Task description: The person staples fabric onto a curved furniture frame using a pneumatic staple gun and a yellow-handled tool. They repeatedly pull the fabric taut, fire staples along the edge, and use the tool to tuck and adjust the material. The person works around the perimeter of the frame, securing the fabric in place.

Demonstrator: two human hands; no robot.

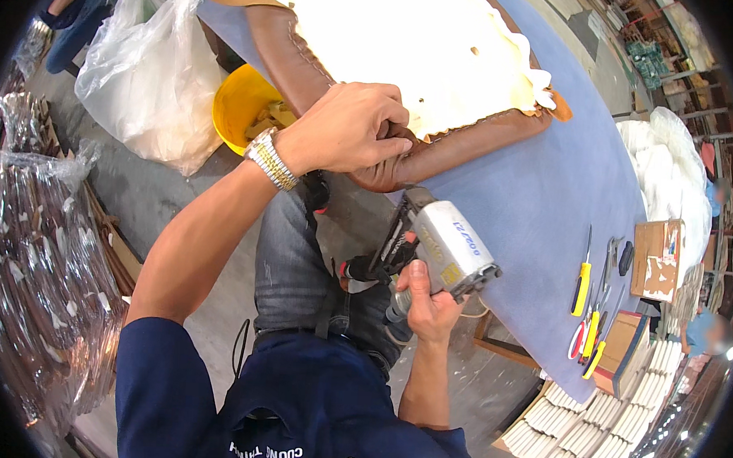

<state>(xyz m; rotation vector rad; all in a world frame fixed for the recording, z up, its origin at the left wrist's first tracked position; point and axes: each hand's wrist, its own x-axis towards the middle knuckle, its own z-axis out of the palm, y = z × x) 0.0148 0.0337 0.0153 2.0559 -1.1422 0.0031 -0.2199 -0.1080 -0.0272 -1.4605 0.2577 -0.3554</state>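
A padded panel with brown leather (480,143) folded over its edge lies at the front of the table, its pale underside (409,49) facing up. A row of staples or stitches runs along the leather's inner border. At the panel's near corner, the fingers of my left hand (355,127) are closed on the gathered leather; a metal watch is on that wrist. My right hand (434,309) grips a silver and black pneumatic staple gun (457,244) by its handle. The staple gun's nose is just below the corner, apart from the leather.
Blue cloth covers the table (549,230). Screwdrivers (581,288) and other hand tools lie at right, near a cardboard box (657,259). A yellow bucket (233,110) and plastic bag (155,69) stand left. Wrapped stacks (40,286) fill the far left; people are in the background.
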